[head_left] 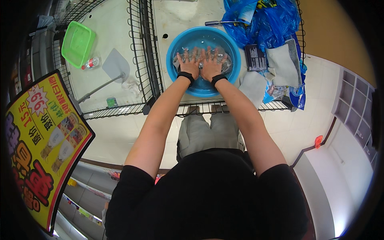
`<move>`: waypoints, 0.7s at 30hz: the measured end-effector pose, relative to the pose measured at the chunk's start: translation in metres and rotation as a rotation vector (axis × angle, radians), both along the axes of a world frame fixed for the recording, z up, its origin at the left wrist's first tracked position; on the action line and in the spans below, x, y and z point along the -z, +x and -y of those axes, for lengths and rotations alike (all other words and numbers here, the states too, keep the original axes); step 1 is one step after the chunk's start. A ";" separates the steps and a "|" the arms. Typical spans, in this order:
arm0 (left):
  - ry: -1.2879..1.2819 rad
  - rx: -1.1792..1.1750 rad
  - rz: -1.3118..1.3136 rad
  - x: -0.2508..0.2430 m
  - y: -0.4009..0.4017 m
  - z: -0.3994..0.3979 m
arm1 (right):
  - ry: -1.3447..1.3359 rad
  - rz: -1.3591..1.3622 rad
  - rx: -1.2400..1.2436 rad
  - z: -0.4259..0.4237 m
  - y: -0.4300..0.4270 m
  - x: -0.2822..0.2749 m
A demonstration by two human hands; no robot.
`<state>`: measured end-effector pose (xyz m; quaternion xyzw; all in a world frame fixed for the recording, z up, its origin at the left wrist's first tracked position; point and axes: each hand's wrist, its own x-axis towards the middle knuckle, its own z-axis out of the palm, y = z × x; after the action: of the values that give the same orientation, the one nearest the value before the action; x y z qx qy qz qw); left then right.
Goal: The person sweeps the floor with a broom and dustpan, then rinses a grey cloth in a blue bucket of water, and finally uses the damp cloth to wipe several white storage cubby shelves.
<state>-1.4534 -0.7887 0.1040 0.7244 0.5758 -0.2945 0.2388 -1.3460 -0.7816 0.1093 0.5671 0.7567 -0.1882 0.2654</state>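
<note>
A round blue plastic basin [235,45] of water stands on the pale shelf before me. Both of my hands are inside it, side by side and palms down. My left hand [190,64] has its fingers spread and dipped in the water, and my right hand [210,64] mirrors it close by. Under and around the fingers lies a greyish wet cloth [227,63], partly hidden by the hands and the glare on the water. Neither hand is closed round it. A black band circles each wrist.
Right of the basin are a blue plastic bag [270,24], a screwdriver [213,23], a dark box [256,57] and grey-white cloths [280,66]. Beyond the wire divider [147,54] lie a green basket [78,45] and a bottle [92,63]. A yellow sign [48,144] hangs left.
</note>
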 end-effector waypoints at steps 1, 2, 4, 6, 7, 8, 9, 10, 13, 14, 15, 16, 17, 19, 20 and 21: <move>0.001 -0.002 0.003 -0.001 0.002 -0.002 | 0.001 0.003 -0.002 -0.001 0.000 0.005; 0.016 -0.011 0.020 -0.002 0.003 -0.003 | -0.055 0.024 0.014 -0.003 0.001 0.009; 0.037 -0.021 0.036 0.001 0.005 -0.007 | -0.106 0.045 0.028 -0.005 0.002 0.017; 0.114 -0.088 0.174 0.013 0.003 -0.011 | 0.104 -0.058 0.057 -0.003 0.005 0.036; 0.118 -0.098 0.162 0.022 -0.004 -0.010 | 0.106 -0.070 0.047 -0.005 0.000 0.030; 0.165 -0.213 0.231 0.030 -0.012 -0.008 | 0.091 -0.114 0.073 -0.008 -0.006 0.024; 0.218 -0.318 0.311 0.030 -0.014 -0.013 | 0.085 -0.150 0.107 -0.016 -0.006 0.019; 0.363 -0.284 0.280 0.029 -0.012 -0.012 | 0.255 -0.195 0.124 -0.015 -0.004 0.024; 0.241 -0.266 0.382 0.011 -0.018 -0.017 | 0.081 -0.446 0.236 -0.021 0.012 0.009; 0.291 -0.268 0.494 0.002 -0.023 -0.018 | 0.117 -0.538 0.290 -0.025 0.016 0.004; 0.299 -0.271 0.490 -0.005 -0.031 -0.020 | 0.121 -0.543 0.284 -0.030 0.019 -0.006; 0.307 -0.293 0.677 -0.008 -0.039 -0.022 | 0.090 -0.718 0.310 -0.033 0.024 -0.013; 0.314 -0.312 0.865 -0.012 -0.047 -0.022 | 0.057 -0.891 0.334 -0.035 0.028 -0.020; 0.268 -0.379 1.019 -0.022 -0.053 -0.023 | 0.105 -0.958 0.320 -0.037 0.034 -0.036; 0.212 -0.398 1.090 -0.027 -0.055 -0.021 | 0.066 -1.039 0.265 -0.038 0.037 -0.044; 0.157 -0.416 1.162 -0.036 -0.055 -0.021 | 0.027 -1.119 0.208 -0.041 0.038 -0.057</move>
<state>-1.5084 -0.7681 0.1403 0.6544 0.5007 0.2435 0.5116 -1.3082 -0.7409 0.1666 0.4557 0.7245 -0.4756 -0.2031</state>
